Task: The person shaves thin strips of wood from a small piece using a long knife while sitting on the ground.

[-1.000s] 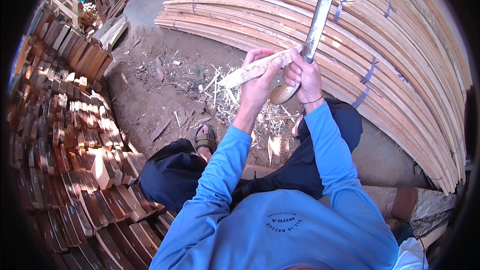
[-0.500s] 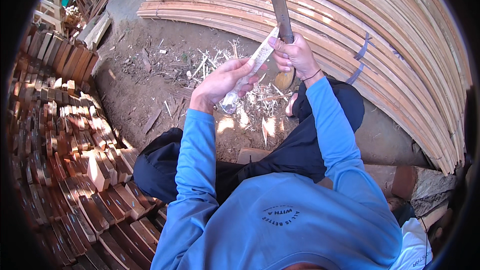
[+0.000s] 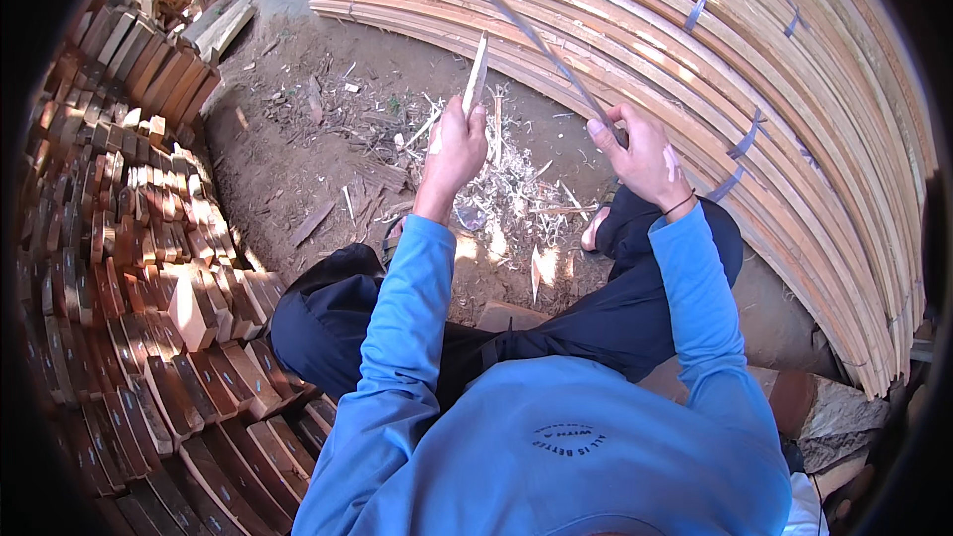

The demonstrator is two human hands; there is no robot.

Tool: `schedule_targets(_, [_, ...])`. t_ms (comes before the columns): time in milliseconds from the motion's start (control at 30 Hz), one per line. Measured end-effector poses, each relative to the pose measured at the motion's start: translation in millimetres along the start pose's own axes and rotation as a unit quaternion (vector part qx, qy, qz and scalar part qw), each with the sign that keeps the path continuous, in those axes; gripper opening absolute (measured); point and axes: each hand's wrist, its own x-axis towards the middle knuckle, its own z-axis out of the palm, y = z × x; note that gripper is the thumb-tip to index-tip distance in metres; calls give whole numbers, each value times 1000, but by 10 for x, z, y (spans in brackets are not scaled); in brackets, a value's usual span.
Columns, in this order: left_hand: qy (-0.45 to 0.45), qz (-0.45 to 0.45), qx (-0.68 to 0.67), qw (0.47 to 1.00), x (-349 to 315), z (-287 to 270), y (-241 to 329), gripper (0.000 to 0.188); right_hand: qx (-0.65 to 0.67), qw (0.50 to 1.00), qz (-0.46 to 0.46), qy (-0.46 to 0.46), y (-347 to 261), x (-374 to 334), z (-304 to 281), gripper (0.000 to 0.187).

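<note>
My left hand [image 3: 457,147] is closed around a whittled strip of pale wood [image 3: 478,67], which stands nearly upright and tapers to a point at its top. My right hand [image 3: 638,153] grips a machete at its lower end; the long, thin, dark blade [image 3: 541,40] slants up and to the left, seen almost edge-on. The handle is mostly hidden inside my fingers. Blade and wood are apart. Below and between my hands, pale wood shavings [image 3: 511,189] lie heaped on the dirt between my feet.
Long planks [image 3: 635,40] tied with grey-blue strips [image 3: 743,139] are stacked along the right and far side. Many short wooden blocks [image 3: 179,377] are piled at my left. Loose chips [image 3: 313,223] are scattered over the dirt floor. A rough stone block [image 3: 839,422] is at lower right.
The machete has moved away from the wood and turned edge-on, as my right hand shifted right and down. My left hand has tilted the wood more upright.
</note>
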Motion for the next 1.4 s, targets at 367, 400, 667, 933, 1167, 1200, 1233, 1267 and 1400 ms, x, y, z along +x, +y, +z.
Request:
schedule_targets(367, [-63,-80,9,995,-38,172,-92,44,-224,969,42,-94,162,-114,230,74])
schedule_targets(400, [-71,-91,16,993,-34,180,-116,44,-242,965,38,-90,184,-122,234,75])
schedule_targets(667, [-77,-145,-13,986,-58,171,-105,45,-183,970,78,-137,228,-178,299,78])
schedule_targets(933, [-47,-80,54,994,-109,163,-76,41,-174,959,133,-178,212,-210,370,80])
schedule_targets(1167, [10,-48,50,998,-88,204,-94,35,-210,955,129,-162,94,47,491,81])
schedule_targets(1200, [15,-38,47,998,-105,207,-65,33,-201,954,136,-174,75,94,491,81])
schedule_targets(1233, [33,-34,53,997,-104,230,-78,34,-205,956,127,-165,101,106,533,82])
schedule_targets(1267, [22,-29,56,998,-106,237,-102,34,-211,959,121,-146,121,124,569,82])
schedule_targets(1400, [-37,-16,59,997,-237,367,-55,36,-192,965,159,-80,261,337,635,84])
